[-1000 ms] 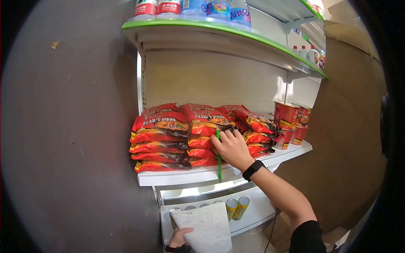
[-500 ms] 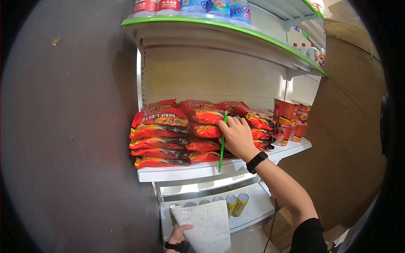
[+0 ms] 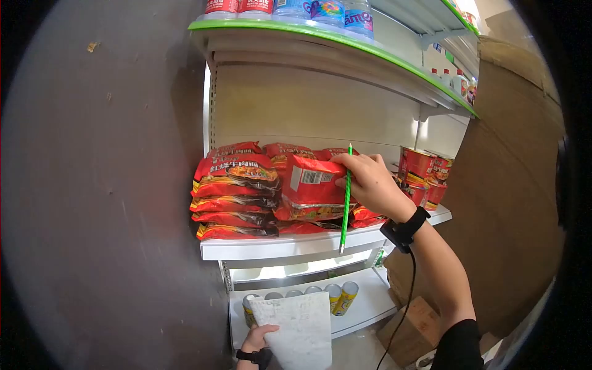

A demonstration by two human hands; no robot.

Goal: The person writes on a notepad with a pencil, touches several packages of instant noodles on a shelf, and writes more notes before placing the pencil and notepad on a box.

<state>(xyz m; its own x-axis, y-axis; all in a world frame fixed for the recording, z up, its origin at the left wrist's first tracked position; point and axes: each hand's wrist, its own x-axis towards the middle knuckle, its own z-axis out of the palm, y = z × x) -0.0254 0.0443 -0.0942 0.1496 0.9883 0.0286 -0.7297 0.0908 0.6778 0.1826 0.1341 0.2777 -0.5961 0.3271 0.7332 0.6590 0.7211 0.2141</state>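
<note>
My right hand (image 3: 375, 188) grips a red instant noodle packet (image 3: 316, 188) by its right side. The packet is tilted up in front of the middle stack, so its barcode end faces me. A green pencil (image 3: 345, 216) stands nearly upright in the same hand, tip up. Low in view, my left hand (image 3: 259, 338) holds a white sheet of paper (image 3: 302, 327) with faint marks, the thumb on top. Left of the raised packet is a stack of red noodle packets (image 3: 237, 191); my right arm and hand partly hide the stack on the right.
Red noodle cups (image 3: 417, 165) stand at the shelf's right end. Yellow cans (image 3: 346, 299) line the lower shelf (image 3: 370, 308). Bottles (image 3: 327, 12) fill the green-edged upper shelf (image 3: 333, 46). A dark panel (image 3: 111, 185) borders the left, brown cardboard (image 3: 512, 185) the right.
My right hand has turned from palm-down on the middle stack to gripping a packet, tilted up with its barcode showing. The pencil has moved right with it. My left hand still holds the paper.
</note>
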